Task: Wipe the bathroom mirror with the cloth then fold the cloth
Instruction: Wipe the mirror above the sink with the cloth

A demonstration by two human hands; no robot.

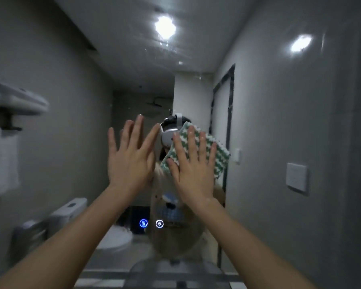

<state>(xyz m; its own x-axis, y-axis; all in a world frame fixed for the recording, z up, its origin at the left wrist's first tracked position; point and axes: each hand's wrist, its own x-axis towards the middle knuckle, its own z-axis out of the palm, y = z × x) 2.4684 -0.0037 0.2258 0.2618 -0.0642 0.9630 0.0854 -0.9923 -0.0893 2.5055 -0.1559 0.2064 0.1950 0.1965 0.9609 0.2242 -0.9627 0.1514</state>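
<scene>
The green-and-white cloth (198, 152) lies flat between the right hand (193, 163) and the mirror (269, 113), so the wiping hand is already on it; its long axis tilts from lower left up to upper right (roughly along the fingers); the right hand's fingers are straight and spread, pressing the cloth to the glass; the left hand (131, 157), just beside it to the left, is raised with fingers extended, holding nothing; both forearms reach up and away towards the mirror.
</scene>
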